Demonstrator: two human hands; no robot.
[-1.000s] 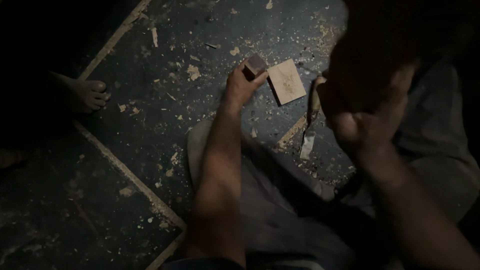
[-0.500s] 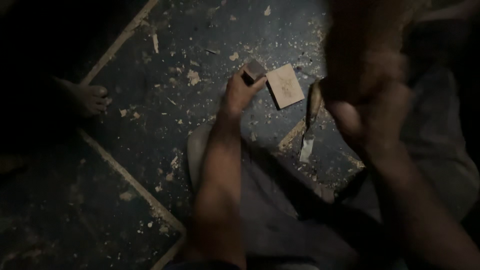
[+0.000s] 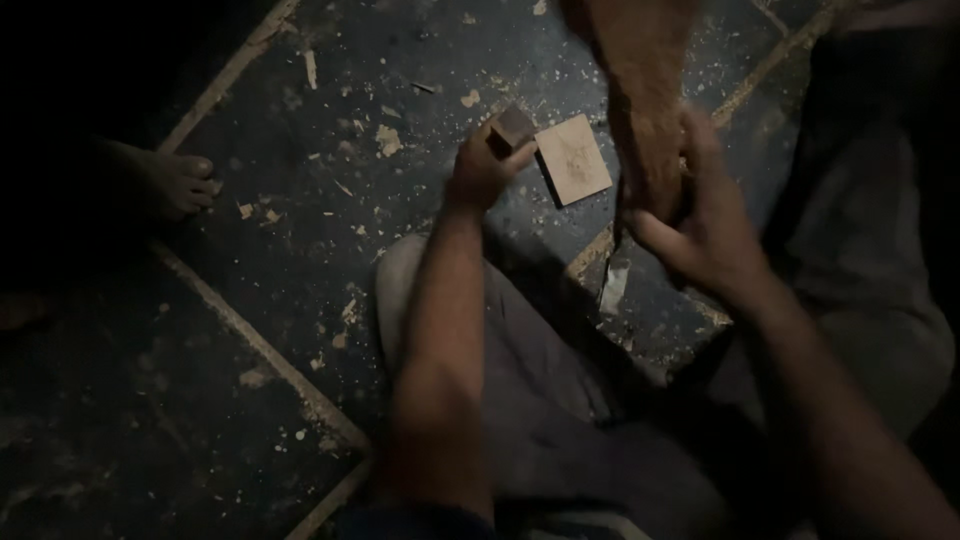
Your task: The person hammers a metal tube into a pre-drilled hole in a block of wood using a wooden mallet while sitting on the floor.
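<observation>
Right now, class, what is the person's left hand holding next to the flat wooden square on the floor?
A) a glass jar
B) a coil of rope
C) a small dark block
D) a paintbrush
C: the left hand has its grip closed on a small dark block, right beside the flat wooden square on the chip-strewn floor.

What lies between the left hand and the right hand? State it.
In the head view, a small flat wooden tile lies on the floor between the left hand and the right hand.
</observation>
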